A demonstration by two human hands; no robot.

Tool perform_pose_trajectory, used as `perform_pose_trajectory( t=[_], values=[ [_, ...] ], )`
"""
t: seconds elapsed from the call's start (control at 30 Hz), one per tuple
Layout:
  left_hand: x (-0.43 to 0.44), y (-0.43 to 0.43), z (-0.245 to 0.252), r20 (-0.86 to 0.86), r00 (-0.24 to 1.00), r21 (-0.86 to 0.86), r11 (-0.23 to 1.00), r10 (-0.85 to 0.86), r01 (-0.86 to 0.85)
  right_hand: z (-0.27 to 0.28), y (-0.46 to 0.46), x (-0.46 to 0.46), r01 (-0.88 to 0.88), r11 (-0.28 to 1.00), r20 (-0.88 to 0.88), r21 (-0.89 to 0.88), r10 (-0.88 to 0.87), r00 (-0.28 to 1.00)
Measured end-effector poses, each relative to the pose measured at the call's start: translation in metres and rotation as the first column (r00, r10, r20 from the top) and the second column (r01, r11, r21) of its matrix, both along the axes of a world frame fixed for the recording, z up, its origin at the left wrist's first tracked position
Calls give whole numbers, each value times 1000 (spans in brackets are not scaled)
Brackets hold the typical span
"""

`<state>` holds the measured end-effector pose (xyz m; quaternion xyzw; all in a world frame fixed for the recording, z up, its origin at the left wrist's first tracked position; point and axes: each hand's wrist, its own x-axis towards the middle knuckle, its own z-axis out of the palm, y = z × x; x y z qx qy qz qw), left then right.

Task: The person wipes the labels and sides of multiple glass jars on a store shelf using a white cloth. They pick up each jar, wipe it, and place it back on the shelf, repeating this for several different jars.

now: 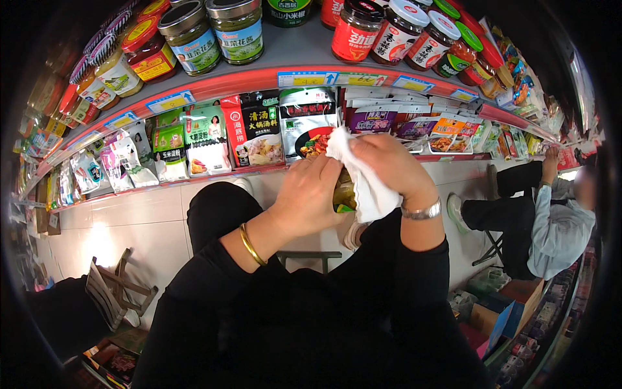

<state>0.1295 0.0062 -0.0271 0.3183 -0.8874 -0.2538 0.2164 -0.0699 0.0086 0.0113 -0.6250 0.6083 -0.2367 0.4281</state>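
Observation:
Just in front of the lower shelf, my left hand (308,194) grips a glass jar (344,192) with greenish contents. My right hand (388,167) holds a white cloth (364,189) pressed over the jar's top and right side. The cloth and fingers hide the lid and much of the label. Behind the hands, food pouches stand upright on the lower shelf, among them a silver and black pouch (303,114) and a red and black one (252,129). Glass jars fill the upper shelf, such as a green-labelled jar (238,36) and a red-labelled jar (354,36).
A co-worker (559,228) sits on a folding stool at the right, one hand at the shelf. Cardboard boxes (491,316) stand below them. At the left is a wooden folding stool (129,287) beside dark clothing. The upper shelf's red edge (257,80) carries price tags.

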Motion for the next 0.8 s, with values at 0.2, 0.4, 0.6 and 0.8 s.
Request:
perform_pose_trajectory(
  t=[0.2,0.4,0.6,0.8],
  values=[
    [0,-6,3,-310,951,82,997,18,8,-11,14,12,161,979,585,-121,-61,809],
    [0,-5,12,-368,918,543,836,150,82,-7,22,21,208,974,935,90,-154,319],
    [0,-1,-4,-514,847,644,713,134,278,-11,19,10,306,936,846,174,-301,440],
    [-3,-2,6,-651,692,731,502,312,462,-32,2,28,465,840,661,-280,-182,728]
  ],
)
